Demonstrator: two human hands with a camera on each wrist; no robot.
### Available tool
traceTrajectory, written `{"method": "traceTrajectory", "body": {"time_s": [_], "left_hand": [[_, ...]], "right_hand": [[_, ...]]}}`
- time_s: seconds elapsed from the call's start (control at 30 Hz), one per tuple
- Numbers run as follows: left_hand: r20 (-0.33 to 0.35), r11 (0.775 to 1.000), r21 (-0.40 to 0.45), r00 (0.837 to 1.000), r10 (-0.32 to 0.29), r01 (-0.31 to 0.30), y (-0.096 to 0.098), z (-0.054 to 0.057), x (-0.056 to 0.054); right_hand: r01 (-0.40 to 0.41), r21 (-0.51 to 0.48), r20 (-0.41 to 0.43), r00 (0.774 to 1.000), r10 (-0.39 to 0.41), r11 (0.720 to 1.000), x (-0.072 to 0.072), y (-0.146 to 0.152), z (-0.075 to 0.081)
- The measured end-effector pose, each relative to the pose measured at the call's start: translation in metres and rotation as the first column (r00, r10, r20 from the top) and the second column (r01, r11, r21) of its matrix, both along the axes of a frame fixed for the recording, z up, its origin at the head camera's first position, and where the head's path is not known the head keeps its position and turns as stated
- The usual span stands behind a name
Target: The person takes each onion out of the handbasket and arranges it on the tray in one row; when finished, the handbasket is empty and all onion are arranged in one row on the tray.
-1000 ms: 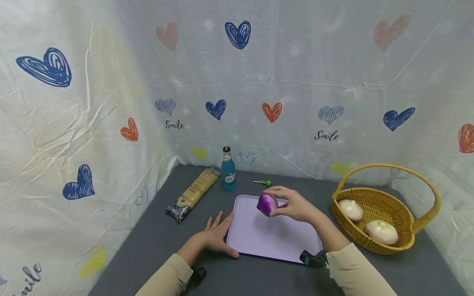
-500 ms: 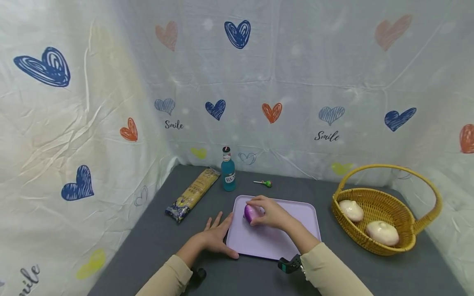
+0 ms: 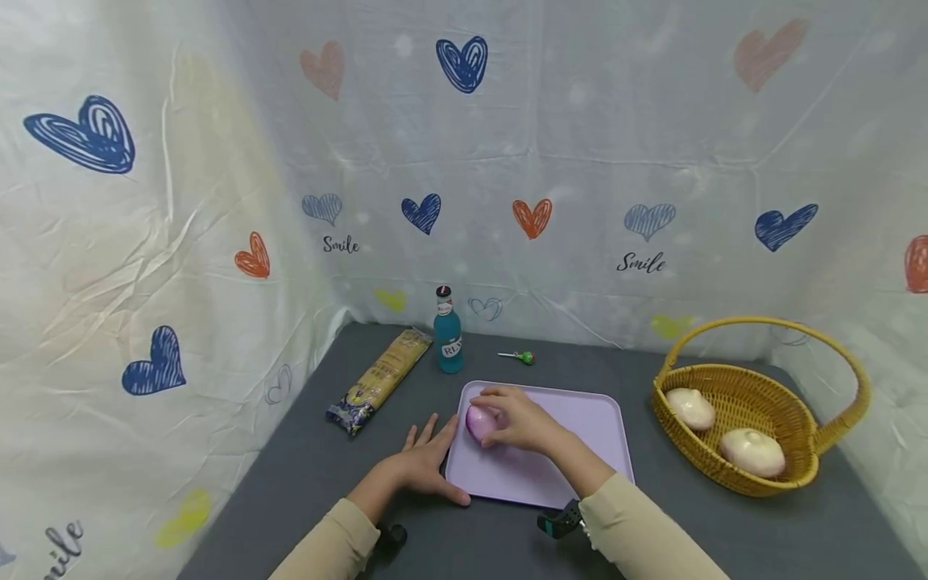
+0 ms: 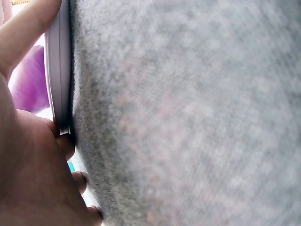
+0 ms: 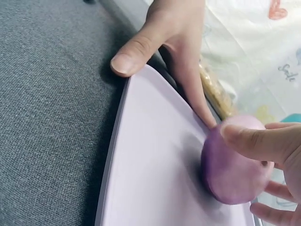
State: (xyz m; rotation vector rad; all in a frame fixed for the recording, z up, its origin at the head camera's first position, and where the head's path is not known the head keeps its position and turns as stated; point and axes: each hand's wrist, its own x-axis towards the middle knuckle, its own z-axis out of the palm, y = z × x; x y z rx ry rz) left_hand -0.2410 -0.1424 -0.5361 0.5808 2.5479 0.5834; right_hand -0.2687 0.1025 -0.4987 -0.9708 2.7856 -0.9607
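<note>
Thumb and fingers of my right hand (image 3: 520,420) pinch a shiny purple onion (image 3: 478,424) over the left part of a lilac tray (image 3: 580,439). In the right wrist view the onion (image 5: 230,176) casts a shadow on the tray; I cannot tell whether it touches. My left hand (image 3: 420,469) rests at the tray's near left corner, fingers spread, with the thumb at the front edge and the index finger along the left side. The left wrist view shows this hand (image 4: 33,165) against the tray's rim (image 4: 59,70), with the onion partly visible behind.
A yellow wicker basket (image 3: 696,459) with two whitish bulbs (image 3: 751,453) stands at the right. Beyond the tray are a blue bottle (image 3: 449,334) and a green lollipop (image 3: 525,357). A gold packet (image 3: 380,379) lies at the left on the grey table (image 3: 464,548).
My right hand has carried the onion leftward and down, from above the tray's middle to its left part. The left hand has stayed at the tray corner.
</note>
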Motion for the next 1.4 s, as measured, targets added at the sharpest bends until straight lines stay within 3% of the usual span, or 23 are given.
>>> {"method": "traceTrajectory", "body": {"time_s": [0.23, 0.7, 1.4], "left_hand": [[-0.005, 1.0, -0.003, 1.0, -0.012, 0.012, -0.001, -0.001, -0.002], [-0.025, 1.0, -0.011, 1.0, -0.014, 0.013, 0.0, 0.002, -0.001], [0.003, 1.0, -0.008, 1.0, 0.002, -0.002, 0.0, 0.005, 0.002]], "right_hand": [[0.018, 0.004, 0.036, 0.999, -0.018, 1.0, 0.002, -0.003, 0.001], [0.009, -0.004, 0.029, 1.0, -0.009, 1.0, 0.001, 0.002, 0.004], [-0.027, -0.122, 0.007, 1.0, 0.028, 0.992, 0.011, 0.035, 0.05]]}}
